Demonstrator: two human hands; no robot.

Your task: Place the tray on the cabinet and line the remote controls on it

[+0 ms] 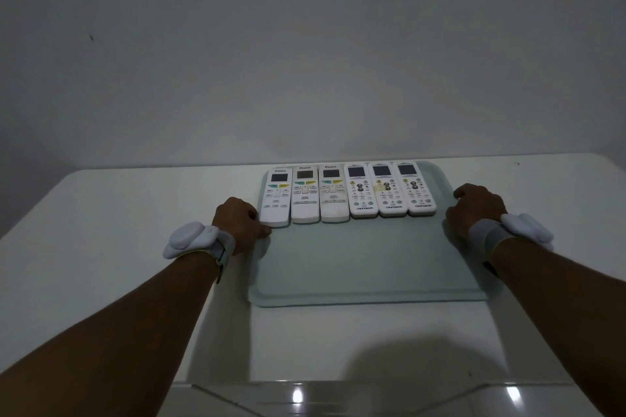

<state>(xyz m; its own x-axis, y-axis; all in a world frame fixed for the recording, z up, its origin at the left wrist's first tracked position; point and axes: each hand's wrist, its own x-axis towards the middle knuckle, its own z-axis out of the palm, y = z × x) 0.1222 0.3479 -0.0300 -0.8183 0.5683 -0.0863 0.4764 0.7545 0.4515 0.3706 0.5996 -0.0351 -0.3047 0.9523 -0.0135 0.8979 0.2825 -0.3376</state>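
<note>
A pale green tray (359, 267) lies flat on the white cabinet top (101, 213). Several white remote controls stand side by side in a row along the tray's far half, from the leftmost remote (276, 196) to the rightmost remote (417, 189). My left hand (238, 223) is curled on the tray's left edge, its thumb beside the near end of the leftmost remote. Curled the same way, my right hand (476, 210) grips the tray's right edge. Both wrists wear grey bands with white pods.
A plain white wall (305, 44) rises directly behind the cabinet. The cabinet's front edge (338, 382) runs below the tray, with a glossy tiled floor (372, 399) beneath it. Bare cabinet surface stretches to the left and right of the tray.
</note>
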